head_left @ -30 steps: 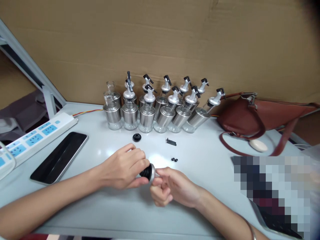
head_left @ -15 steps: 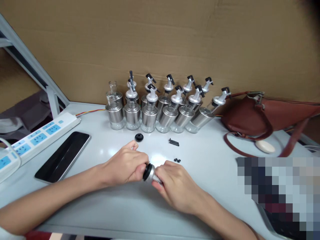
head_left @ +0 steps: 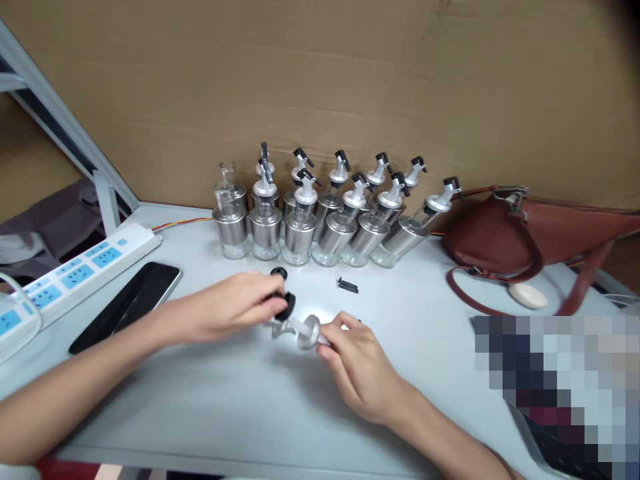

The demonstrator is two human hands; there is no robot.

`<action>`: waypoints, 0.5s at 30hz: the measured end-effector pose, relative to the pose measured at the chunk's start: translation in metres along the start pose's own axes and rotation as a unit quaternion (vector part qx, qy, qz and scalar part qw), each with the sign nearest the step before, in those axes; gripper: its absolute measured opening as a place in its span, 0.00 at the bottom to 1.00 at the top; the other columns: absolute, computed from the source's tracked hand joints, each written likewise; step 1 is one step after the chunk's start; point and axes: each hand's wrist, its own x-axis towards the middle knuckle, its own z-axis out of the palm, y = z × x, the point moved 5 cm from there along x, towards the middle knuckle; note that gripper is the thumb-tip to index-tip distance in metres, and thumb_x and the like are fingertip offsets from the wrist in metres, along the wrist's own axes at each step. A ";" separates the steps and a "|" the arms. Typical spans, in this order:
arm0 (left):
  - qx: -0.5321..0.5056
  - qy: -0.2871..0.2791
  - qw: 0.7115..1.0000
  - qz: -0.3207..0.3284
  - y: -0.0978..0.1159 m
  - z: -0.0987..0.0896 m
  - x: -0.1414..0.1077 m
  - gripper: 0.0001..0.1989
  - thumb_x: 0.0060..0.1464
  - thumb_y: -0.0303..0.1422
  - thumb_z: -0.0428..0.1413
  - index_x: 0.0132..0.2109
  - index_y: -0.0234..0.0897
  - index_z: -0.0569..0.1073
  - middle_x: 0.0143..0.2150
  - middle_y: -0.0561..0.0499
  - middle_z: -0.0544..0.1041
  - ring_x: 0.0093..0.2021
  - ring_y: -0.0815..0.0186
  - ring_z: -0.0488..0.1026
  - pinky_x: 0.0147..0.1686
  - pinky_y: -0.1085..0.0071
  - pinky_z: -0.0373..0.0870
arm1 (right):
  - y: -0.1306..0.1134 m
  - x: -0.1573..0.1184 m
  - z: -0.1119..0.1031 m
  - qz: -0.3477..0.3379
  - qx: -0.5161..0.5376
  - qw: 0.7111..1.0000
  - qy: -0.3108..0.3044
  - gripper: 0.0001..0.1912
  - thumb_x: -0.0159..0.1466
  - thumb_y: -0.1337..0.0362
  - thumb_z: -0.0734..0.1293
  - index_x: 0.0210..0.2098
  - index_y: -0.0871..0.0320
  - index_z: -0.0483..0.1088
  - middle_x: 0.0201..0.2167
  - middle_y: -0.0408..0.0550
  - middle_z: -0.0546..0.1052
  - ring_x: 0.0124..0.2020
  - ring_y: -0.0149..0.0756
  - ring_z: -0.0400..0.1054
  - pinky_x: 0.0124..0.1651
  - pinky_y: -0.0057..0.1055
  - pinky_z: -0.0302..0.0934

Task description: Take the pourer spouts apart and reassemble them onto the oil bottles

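My left hand is closed on a round black rubber stopper. Between finger and thumb, my right hand grips a silver pourer spout by its narrow end. Its wide disc faces the stopper, and a pale stem spans the gap between them. A blurred, clear or silvery piece shows below the stopper; I cannot tell what it is. Just beyond my left hand lies a black disc-shaped part. Thin black pin-like parts rest farther right. Tiny black bits are mostly hidden behind my right hand.
Several glass bottles with steel sleeves stand at the back, most topped with pourers; two at the left have bare necks. A phone and power strip lie left. A brown bag and white oval object are right.
My left hand has moved up and left with the black stopper, pulling it apart from the silver pourer spout. The pale stem now shows between them. My right hand has shifted slightly right.
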 end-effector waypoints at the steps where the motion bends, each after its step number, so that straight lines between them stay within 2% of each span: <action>1: 0.017 0.019 0.999 -0.026 -0.007 -0.007 -0.001 0.18 0.65 0.46 0.39 0.35 0.38 0.62 0.29 0.52 0.69 0.27 0.65 0.66 0.28 0.71 0.63 | 0.002 -0.001 0.004 0.026 0.022 0.999 -0.024 0.16 0.72 0.67 0.49 0.33 0.58 0.63 0.17 0.38 0.66 0.18 0.32 0.54 0.32 0.31 0.52; 4: 0.116 0.056 0.987 -0.098 -0.033 -0.021 -0.006 0.14 0.64 0.45 0.45 0.41 0.39 0.64 0.32 0.51 0.72 0.30 0.61 0.70 0.27 0.71 0.62 | 0.004 -0.002 0.012 0.063 0.028 0.994 -0.089 0.14 0.70 0.66 0.53 0.31 0.58 0.65 0.21 0.42 0.70 0.22 0.33 0.60 0.33 0.31 0.51; 8: 0.236 0.022 0.966 -0.107 -0.061 -0.013 -0.003 0.07 0.62 0.34 0.49 0.38 0.37 0.67 0.35 0.48 0.74 0.31 0.59 0.72 0.30 0.68 0.63 | 0.005 0.001 0.015 0.078 0.011 0.988 -0.136 0.10 0.68 0.66 0.57 0.36 0.59 0.69 0.27 0.46 0.74 0.28 0.35 0.66 0.37 0.32 0.51; 12: 0.220 0.014 0.971 -0.093 -0.076 0.004 0.006 0.06 0.62 0.27 0.46 0.41 0.37 0.68 0.38 0.46 0.75 0.34 0.59 0.74 0.33 0.69 0.66 | 0.009 -0.002 0.022 0.083 -0.004 0.973 -0.214 0.07 0.67 0.68 0.60 0.37 0.58 0.69 0.28 0.46 0.76 0.29 0.35 0.69 0.39 0.32 0.53; 15: 0.195 0.017 0.978 -0.080 -0.080 0.012 0.011 0.10 0.63 0.26 0.43 0.45 0.38 0.68 0.40 0.47 0.75 0.37 0.61 0.75 0.35 0.70 0.68 | 0.010 -0.005 0.027 0.083 -0.015 0.967 -0.242 0.05 0.66 0.69 0.61 0.38 0.58 0.69 0.28 0.45 0.77 0.29 0.35 0.70 0.39 0.32 0.55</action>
